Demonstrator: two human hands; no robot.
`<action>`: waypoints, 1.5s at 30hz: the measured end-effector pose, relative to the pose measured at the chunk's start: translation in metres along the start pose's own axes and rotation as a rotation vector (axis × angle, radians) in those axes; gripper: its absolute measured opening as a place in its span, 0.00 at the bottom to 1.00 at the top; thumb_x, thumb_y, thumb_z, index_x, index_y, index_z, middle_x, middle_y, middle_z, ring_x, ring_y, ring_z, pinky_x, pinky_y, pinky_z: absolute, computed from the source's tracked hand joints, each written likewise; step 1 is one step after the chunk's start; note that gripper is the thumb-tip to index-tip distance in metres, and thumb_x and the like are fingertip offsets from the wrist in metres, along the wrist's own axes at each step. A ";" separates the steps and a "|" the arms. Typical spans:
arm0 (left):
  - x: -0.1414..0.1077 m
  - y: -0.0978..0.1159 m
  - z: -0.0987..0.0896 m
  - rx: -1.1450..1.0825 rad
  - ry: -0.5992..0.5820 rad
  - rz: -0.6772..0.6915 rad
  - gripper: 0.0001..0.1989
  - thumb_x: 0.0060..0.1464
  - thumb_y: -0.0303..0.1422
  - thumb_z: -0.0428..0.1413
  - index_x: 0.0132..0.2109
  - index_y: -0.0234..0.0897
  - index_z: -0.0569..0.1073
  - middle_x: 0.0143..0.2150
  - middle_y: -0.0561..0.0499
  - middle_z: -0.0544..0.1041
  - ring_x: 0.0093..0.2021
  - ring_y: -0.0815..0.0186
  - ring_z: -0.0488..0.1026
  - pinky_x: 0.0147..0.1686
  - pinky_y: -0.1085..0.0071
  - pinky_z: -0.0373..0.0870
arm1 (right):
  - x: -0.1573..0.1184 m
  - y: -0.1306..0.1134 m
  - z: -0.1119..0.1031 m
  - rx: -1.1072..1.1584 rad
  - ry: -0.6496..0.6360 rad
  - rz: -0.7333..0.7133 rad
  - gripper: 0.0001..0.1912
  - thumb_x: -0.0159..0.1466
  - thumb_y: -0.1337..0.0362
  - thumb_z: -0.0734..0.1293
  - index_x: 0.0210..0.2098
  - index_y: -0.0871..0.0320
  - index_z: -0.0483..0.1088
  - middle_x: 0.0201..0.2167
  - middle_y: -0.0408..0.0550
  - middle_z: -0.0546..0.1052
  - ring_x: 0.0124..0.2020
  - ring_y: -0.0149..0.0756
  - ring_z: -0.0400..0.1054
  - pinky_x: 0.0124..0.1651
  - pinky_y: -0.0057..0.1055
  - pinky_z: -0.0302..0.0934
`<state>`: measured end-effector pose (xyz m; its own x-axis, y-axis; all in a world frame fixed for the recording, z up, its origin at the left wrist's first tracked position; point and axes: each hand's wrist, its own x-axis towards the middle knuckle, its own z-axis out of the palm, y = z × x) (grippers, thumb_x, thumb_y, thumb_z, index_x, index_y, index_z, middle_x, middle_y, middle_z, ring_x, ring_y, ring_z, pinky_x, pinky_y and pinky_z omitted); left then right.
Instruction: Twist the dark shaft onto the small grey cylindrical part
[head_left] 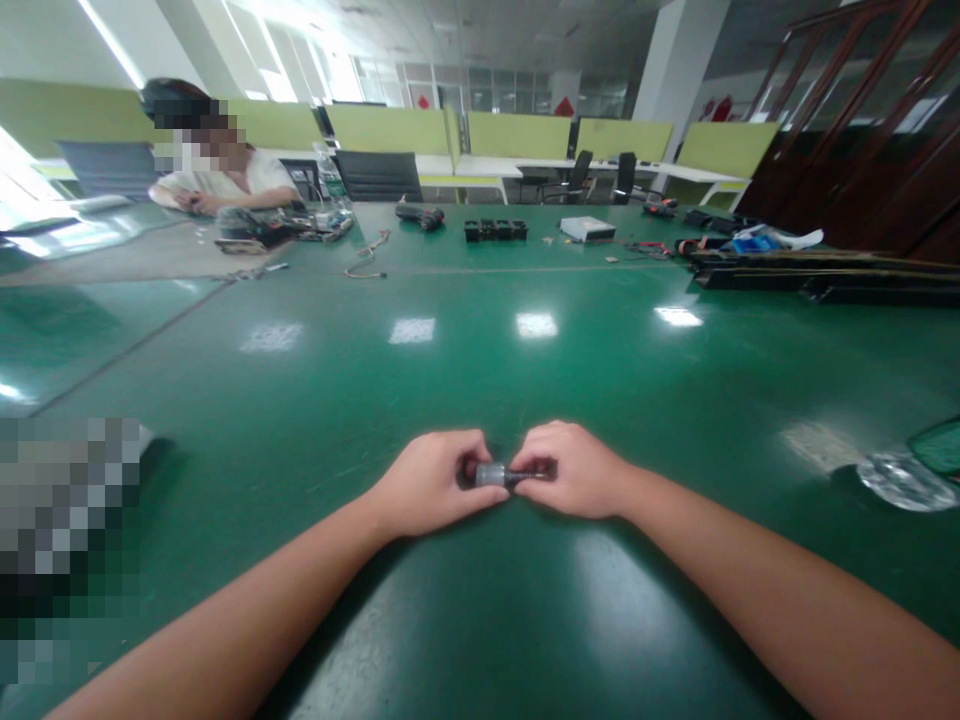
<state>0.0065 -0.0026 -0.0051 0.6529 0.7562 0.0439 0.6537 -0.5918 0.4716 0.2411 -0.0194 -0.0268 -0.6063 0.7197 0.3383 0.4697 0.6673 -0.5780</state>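
Between my two hands, just above or on the green tabletop [480,390], is a small cylinder [491,474] with a grey middle and dark ends. A thinner dark shaft runs from it to the right. My left hand [439,482] is closed around the thick left end, thumb along the near side. With thumb and fingers pinched, my right hand [574,470] grips the thin right end. Fingers cover both ends, so the exact kind of the piece cannot be made out.
A clear bottle [911,480] lies at the right edge. Farther back are black connected blocks [496,230], a silver drive-like box [587,230], a cable [366,258] and long dark panels [825,275]. A person [225,170] sits at the far left, hands together.
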 end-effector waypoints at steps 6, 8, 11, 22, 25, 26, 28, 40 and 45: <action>0.000 -0.001 0.001 0.005 0.004 -0.004 0.17 0.53 0.48 0.61 0.36 0.38 0.73 0.30 0.54 0.76 0.29 0.66 0.71 0.28 0.73 0.59 | 0.000 0.001 0.000 -0.005 0.004 0.005 0.04 0.58 0.67 0.72 0.35 0.58 0.78 0.30 0.44 0.78 0.32 0.32 0.70 0.39 0.29 0.59; 0.000 -0.001 0.001 0.005 0.008 0.004 0.17 0.53 0.48 0.61 0.36 0.38 0.73 0.31 0.54 0.76 0.29 0.66 0.71 0.28 0.73 0.59 | -0.001 0.000 0.000 -0.007 0.009 0.006 0.04 0.58 0.67 0.73 0.34 0.58 0.78 0.29 0.43 0.78 0.31 0.32 0.70 0.39 0.29 0.59; 0.000 -0.002 0.001 0.010 0.013 0.007 0.17 0.53 0.48 0.61 0.36 0.38 0.73 0.31 0.54 0.76 0.29 0.66 0.71 0.28 0.73 0.58 | 0.000 0.000 0.000 -0.006 0.013 0.007 0.04 0.58 0.66 0.73 0.34 0.58 0.78 0.28 0.43 0.77 0.31 0.32 0.69 0.38 0.29 0.59; 0.000 -0.001 0.000 -0.007 0.009 0.004 0.17 0.53 0.48 0.60 0.36 0.38 0.73 0.30 0.54 0.76 0.29 0.66 0.71 0.28 0.73 0.59 | -0.001 -0.001 0.000 -0.015 0.001 0.025 0.04 0.58 0.66 0.73 0.34 0.58 0.78 0.30 0.44 0.78 0.33 0.33 0.70 0.40 0.30 0.60; 0.000 0.000 -0.001 -0.009 0.004 0.005 0.17 0.53 0.48 0.60 0.37 0.38 0.73 0.30 0.54 0.76 0.29 0.66 0.71 0.28 0.73 0.59 | -0.002 -0.001 -0.001 -0.022 -0.002 0.027 0.04 0.59 0.66 0.73 0.34 0.57 0.78 0.30 0.44 0.78 0.33 0.34 0.70 0.40 0.30 0.60; 0.000 -0.001 -0.001 -0.011 0.003 0.005 0.16 0.53 0.47 0.61 0.36 0.38 0.73 0.30 0.54 0.76 0.29 0.66 0.71 0.28 0.73 0.59 | -0.003 -0.001 -0.001 -0.024 -0.003 0.026 0.04 0.59 0.66 0.73 0.34 0.57 0.77 0.30 0.44 0.78 0.33 0.34 0.70 0.40 0.31 0.60; 0.000 -0.001 -0.001 -0.017 0.002 0.008 0.16 0.53 0.47 0.61 0.36 0.38 0.73 0.30 0.54 0.77 0.29 0.66 0.71 0.28 0.73 0.59 | -0.003 -0.001 -0.002 -0.027 -0.006 0.027 0.04 0.59 0.66 0.73 0.34 0.57 0.77 0.30 0.44 0.78 0.33 0.34 0.70 0.41 0.31 0.60; -0.001 -0.003 0.000 -0.061 -0.003 -0.014 0.15 0.50 0.45 0.64 0.36 0.38 0.74 0.29 0.55 0.76 0.28 0.68 0.70 0.28 0.74 0.59 | -0.005 -0.003 -0.004 -0.048 -0.006 0.051 0.03 0.57 0.67 0.73 0.33 0.57 0.77 0.30 0.43 0.79 0.33 0.34 0.71 0.44 0.33 0.58; 0.000 -0.003 -0.001 -0.066 -0.005 -0.014 0.16 0.50 0.46 0.63 0.36 0.38 0.74 0.29 0.55 0.76 0.27 0.68 0.70 0.27 0.74 0.59 | -0.005 -0.003 -0.007 -0.055 -0.011 0.063 0.04 0.57 0.67 0.73 0.33 0.57 0.76 0.29 0.42 0.78 0.33 0.34 0.71 0.45 0.33 0.58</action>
<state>0.0044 -0.0008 -0.0054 0.6459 0.7627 0.0328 0.6361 -0.5614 0.5294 0.2474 -0.0237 -0.0223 -0.5814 0.7586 0.2942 0.5412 0.6306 -0.5563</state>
